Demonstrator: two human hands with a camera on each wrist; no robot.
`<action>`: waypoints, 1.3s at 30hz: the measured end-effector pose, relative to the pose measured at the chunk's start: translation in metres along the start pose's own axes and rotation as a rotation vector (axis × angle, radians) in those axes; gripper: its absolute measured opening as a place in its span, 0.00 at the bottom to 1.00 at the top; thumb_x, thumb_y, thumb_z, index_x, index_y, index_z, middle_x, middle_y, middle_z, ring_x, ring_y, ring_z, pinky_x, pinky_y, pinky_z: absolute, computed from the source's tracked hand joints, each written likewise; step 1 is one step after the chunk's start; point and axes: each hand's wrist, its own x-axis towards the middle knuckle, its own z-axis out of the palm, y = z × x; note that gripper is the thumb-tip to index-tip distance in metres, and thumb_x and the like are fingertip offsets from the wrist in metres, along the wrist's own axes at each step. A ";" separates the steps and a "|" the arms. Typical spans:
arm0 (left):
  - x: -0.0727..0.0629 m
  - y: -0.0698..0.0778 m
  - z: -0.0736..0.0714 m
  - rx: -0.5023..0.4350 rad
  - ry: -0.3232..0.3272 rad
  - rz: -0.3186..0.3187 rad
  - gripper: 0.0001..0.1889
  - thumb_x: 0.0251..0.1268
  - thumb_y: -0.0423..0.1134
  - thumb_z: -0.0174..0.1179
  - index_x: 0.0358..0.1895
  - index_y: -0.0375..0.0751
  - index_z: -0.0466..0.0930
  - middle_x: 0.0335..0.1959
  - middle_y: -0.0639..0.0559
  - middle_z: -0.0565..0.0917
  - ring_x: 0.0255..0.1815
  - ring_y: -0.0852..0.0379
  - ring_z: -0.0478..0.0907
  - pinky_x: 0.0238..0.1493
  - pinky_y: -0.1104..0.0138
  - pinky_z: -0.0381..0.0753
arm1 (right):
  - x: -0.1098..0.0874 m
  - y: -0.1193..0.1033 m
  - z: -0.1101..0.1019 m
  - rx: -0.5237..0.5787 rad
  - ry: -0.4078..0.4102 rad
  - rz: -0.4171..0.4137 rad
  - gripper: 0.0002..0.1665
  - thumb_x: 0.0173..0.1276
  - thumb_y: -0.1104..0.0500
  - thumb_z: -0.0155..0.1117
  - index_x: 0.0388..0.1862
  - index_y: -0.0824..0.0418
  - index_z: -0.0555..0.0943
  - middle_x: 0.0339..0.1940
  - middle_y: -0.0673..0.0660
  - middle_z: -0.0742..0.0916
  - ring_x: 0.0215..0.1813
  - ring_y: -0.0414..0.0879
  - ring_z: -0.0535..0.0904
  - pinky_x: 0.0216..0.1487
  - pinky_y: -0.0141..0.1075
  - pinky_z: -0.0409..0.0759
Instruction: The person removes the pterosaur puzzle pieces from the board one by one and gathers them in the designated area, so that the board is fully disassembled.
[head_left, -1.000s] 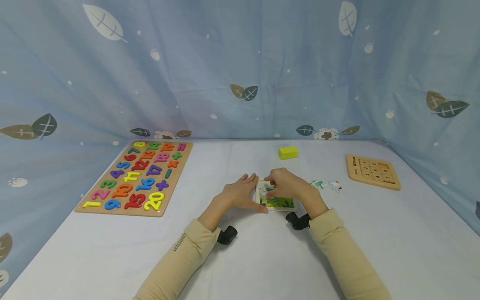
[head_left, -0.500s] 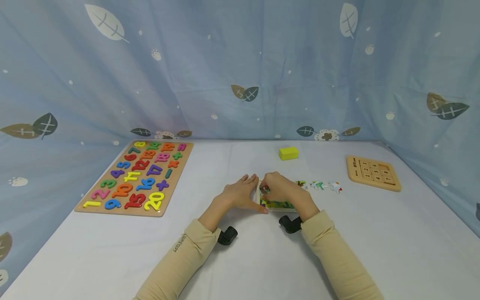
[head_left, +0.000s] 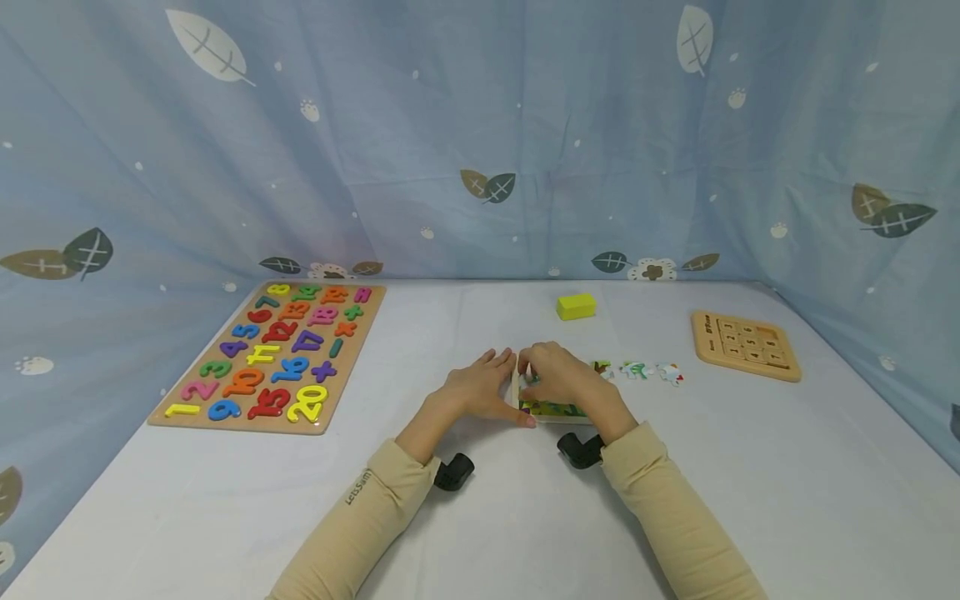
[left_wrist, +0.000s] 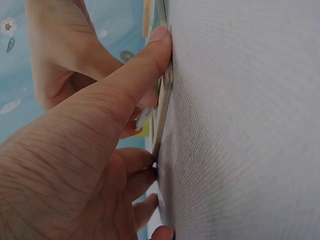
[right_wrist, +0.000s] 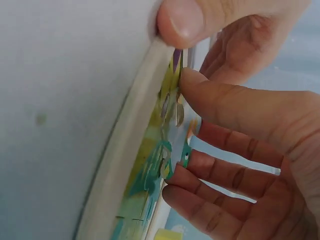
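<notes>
Fabric-covered worktop (head_left: 450,542): everything noted below is carried on it.

Number board (head_left: 347,358), far left: coloured numerals (head_left: 182,409) and signs held across its face. Well apart from the work; little risk judged.

Sliding puzzle (head_left: 708,352), far right: numbered tiles (head_left: 731,340) contained within its frame. Also out of reach of a small slip.

Picture tray (head_left: 564,419), mid-worktop, lying flat between the hands. Yellow-green and teal seated pieces (right_wrist: 141,155) contained along its near side; far part mostly hidden. Could be skidded or turned if pushed sideways harder than it is braced.

Left hand (head_left: 482,390): thumb set on the near rim, fingers extended at the left side, nothing grasped. Were it lifted, the brace would be lost.

Right hand (head_left: 558,373): above the tray, one piece pinched between thumb and fingertips. Seated neighbours could be snagged by low fingertips.

Yellow block (head_left: 576,307): beyond the tray, unlikely to be disturbed.

Loose pieces (head_left: 636,369): three seen in a row, right of the tray. The nearest could be swept aside by a low swing of the wrist.

Held piece (right_wrist: 187,154): could be jammed if pressed down misaligned; contact beneath cannot be told.
</notes>
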 end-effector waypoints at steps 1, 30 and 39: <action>0.000 0.000 0.000 0.001 0.000 -0.001 0.59 0.46 0.73 0.62 0.78 0.52 0.43 0.79 0.59 0.45 0.80 0.54 0.41 0.64 0.41 0.65 | 0.000 0.000 0.000 -0.006 0.006 -0.003 0.14 0.58 0.57 0.73 0.39 0.63 0.81 0.33 0.55 0.83 0.34 0.44 0.75 0.36 0.35 0.75; 0.001 0.000 0.001 0.030 0.006 -0.002 0.59 0.46 0.74 0.61 0.78 0.51 0.44 0.79 0.58 0.45 0.80 0.53 0.42 0.67 0.41 0.63 | -0.027 0.022 -0.020 -0.003 0.081 -0.032 0.13 0.57 0.60 0.73 0.38 0.67 0.86 0.26 0.53 0.83 0.29 0.42 0.71 0.32 0.33 0.72; 0.000 0.000 0.001 0.016 0.016 0.007 0.59 0.46 0.73 0.62 0.78 0.49 0.44 0.79 0.56 0.46 0.80 0.52 0.42 0.68 0.42 0.61 | -0.044 0.037 -0.025 0.002 0.072 0.020 0.12 0.57 0.61 0.72 0.37 0.67 0.86 0.24 0.52 0.80 0.30 0.43 0.69 0.31 0.33 0.68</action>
